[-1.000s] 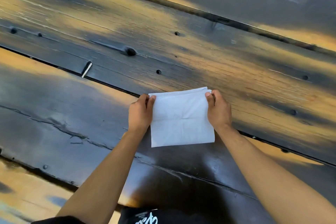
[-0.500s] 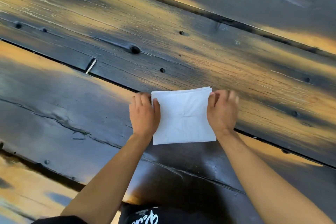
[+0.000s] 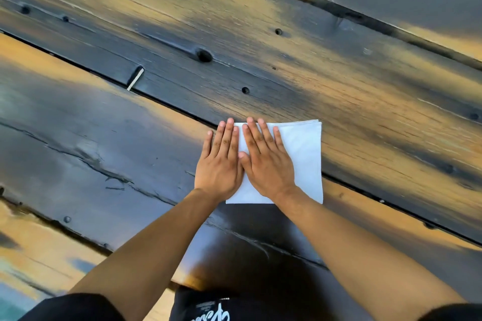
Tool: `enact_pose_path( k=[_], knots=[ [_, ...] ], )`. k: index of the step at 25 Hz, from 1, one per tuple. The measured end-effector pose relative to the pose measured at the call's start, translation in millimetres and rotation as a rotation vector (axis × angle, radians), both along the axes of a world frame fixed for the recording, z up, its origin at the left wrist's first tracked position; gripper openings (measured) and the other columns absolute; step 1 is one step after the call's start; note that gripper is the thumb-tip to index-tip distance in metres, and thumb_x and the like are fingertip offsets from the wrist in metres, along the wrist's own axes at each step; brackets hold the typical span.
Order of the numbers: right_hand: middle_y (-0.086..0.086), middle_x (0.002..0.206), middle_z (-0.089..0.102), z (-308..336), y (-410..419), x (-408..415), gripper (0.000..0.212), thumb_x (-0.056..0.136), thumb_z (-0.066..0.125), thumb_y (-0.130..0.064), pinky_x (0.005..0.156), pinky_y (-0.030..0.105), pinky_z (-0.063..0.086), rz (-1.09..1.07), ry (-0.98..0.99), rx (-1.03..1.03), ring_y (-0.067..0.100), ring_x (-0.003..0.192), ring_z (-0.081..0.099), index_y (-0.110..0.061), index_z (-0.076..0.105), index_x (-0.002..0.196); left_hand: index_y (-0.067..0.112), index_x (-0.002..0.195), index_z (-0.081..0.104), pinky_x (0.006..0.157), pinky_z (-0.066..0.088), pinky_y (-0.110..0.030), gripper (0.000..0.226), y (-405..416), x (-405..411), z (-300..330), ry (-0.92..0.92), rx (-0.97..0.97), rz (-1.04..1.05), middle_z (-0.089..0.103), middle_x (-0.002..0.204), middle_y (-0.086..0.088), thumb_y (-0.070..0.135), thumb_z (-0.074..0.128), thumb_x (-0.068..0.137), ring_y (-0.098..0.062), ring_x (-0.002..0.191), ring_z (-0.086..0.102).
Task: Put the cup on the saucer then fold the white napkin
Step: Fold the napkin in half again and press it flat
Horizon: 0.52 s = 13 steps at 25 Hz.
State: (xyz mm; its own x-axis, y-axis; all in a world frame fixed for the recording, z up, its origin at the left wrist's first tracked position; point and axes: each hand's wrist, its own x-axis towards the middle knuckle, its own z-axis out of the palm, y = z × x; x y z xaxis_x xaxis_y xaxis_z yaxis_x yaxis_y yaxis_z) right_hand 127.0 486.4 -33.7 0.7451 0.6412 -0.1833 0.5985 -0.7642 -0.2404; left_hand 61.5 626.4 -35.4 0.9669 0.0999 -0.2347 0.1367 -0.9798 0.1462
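The white napkin [image 3: 300, 156] lies flat on the dark wooden table [image 3: 339, 81], already folded into a squarish pad; layered edges show along its far side. It straddles a gap between two planks [image 3: 167, 103], the far part on one board, the near part on the next.

Left hand [image 3: 220, 164]: palm down, fingers straight and close together, resting on the napkin's left edge, part of the palm over bare wood. Right hand [image 3: 266, 161]: palm down, fingers slightly spread, flat on the left half of the napkin. The two hands touch side by side at the thumbs. Neither pinches anything. The right half of the napkin is uncovered.

Judged step: pressing or smoothing the fold. Cup and saucer are not in view (cannot confirm that part of the task from here).

Risks, as judgement:
- All pressure sits on the left; if the hands slide outward unevenly, the loose layers on the free right side may shear or fan apart, spoiling the alignment.
- The plank gap runs under the pad; pressing across it may leave a stray crease or dent in thin paper.
- Rough grain and knots in the wood may snag or drag the bottom layer if the napkin is pushed rather than pressed.
- Lifting both hands at once may let the fold spring open.
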Motion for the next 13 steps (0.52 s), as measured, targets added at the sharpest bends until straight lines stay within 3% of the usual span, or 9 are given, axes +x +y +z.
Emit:
enact_pose_path(
  k=[7,13],
  knots=[
    [0.012,0.169,0.008,-3,-76,31,0.075,0.103,0.026,-0.051,0.126,0.048,0.009,-0.095,-0.022,-0.114,0.025,0.157,0.005,-0.003,0.012,0.159,0.0,0.159,0.003,0.126,0.009,-0.053,0.074,0,3,2,0.028,0.019,-0.007,-0.004,0.168,-0.016,0.046,0.021,0.104,-0.029,0.156,-0.006],
    [0.015,0.168,0.005,11,-60,29,0.075,0.102,0.022,-0.05,0.127,0.047,0.0,-0.253,0.011,-0.132,0.028,0.156,0.002,-0.001,0.011,0.159,0.001,0.159,0.003,0.125,0.01,-0.052,0.073,2,2,1,0.025,0.025,0.001,-0.006,0.168,-0.015,0.047,0.017,0.104,-0.028,0.156,-0.008]
  ],
)
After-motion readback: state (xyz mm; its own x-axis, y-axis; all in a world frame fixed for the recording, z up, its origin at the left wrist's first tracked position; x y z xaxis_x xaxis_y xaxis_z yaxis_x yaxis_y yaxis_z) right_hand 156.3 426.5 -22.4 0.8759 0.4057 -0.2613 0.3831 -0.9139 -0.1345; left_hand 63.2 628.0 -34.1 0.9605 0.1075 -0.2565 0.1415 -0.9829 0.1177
